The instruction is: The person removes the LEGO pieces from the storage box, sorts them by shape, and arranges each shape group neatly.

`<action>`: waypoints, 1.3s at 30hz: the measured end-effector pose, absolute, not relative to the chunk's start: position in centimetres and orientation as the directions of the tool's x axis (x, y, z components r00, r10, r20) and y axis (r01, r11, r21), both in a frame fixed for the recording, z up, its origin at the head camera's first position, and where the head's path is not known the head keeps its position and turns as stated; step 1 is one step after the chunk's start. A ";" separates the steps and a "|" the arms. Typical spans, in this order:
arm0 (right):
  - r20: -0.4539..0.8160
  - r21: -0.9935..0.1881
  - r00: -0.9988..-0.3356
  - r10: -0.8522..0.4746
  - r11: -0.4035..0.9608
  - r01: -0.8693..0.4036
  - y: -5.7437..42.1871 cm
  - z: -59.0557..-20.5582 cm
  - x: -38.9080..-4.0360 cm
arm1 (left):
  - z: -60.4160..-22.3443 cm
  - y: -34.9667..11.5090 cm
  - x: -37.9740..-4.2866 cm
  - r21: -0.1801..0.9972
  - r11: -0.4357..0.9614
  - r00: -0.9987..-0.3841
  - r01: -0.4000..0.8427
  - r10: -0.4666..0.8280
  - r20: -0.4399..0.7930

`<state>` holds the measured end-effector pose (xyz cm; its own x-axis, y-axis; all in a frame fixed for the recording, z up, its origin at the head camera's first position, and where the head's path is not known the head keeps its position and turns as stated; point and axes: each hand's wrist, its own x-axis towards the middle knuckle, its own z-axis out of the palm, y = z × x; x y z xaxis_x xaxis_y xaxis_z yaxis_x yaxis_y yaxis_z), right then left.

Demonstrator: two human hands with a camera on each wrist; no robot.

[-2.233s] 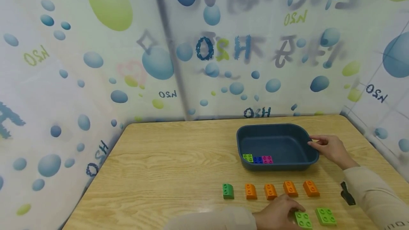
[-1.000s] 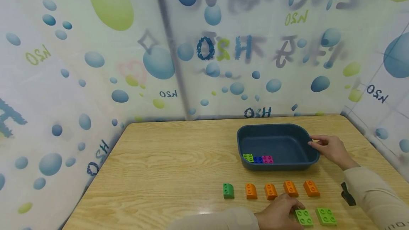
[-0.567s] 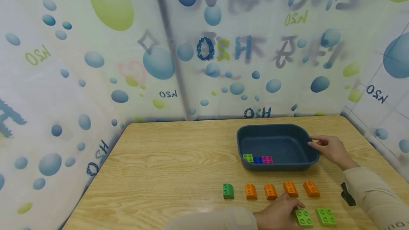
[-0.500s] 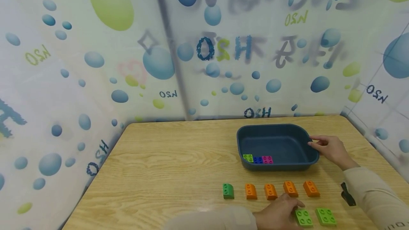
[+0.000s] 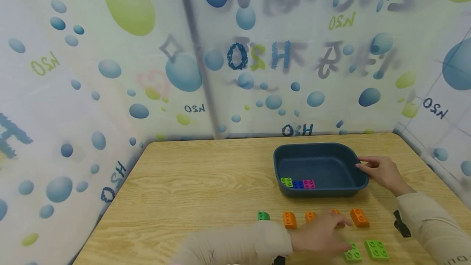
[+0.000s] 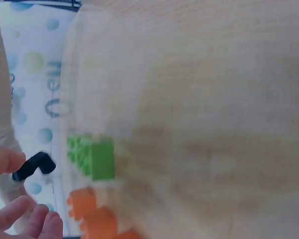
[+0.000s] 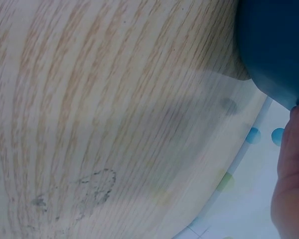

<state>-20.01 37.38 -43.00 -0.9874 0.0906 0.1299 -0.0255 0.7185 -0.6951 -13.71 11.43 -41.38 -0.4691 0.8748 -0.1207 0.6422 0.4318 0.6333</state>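
My right hand (image 5: 382, 173) pinches the right rim of a dark blue plastic bin (image 5: 320, 192), thumb and fingers at its edge. In the right wrist view, that hand (image 7: 293, 174) touches the bin's wall (image 7: 276, 50). My left hand (image 5: 321, 234), somewhat blurred, hovers above the front bricks with its fingers spread and nothing between them. Just below its fingers lies a light green toy brick (image 5: 354, 254), partly covered; another light green brick (image 5: 377, 250) sits to its right. The left wrist view shows fingers (image 6: 37, 219) apart from the green bricks (image 6: 102, 159).
Behind the left hand stands a row: a dark green brick (image 5: 263, 216) and several orange bricks (image 5: 289, 220), some partly hidden. Inside the bin, a lime brick (image 5: 286, 182), a blue brick (image 5: 298, 184) and a pink brick (image 5: 309, 184) line the front left. Patterned curtains surround the wooden table (image 5: 191, 183).
My left hand has come off the light green brick, rising and shifting slightly away from me, and it now covers part of the orange row. The right hand stays at the bin.
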 end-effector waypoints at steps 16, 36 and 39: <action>0.138 -0.683 -0.986 0.090 0.730 -0.029 37.6 -43.0 -20.0 | -37.8 9.7 -19.3 0.534 0.430 -0.561 0.728 0.821 0.104; 0.125 -0.698 -0.988 0.087 0.715 -0.025 37.5 -42.9 -19.9 | -41.0 10.0 -25.8 0.587 0.505 -0.637 0.633 0.770 0.025; 0.123 -0.697 -0.988 0.091 0.717 -0.021 37.5 -42.9 -19.9 | -41.7 10.3 -26.3 0.569 0.508 -0.624 0.647 0.782 0.011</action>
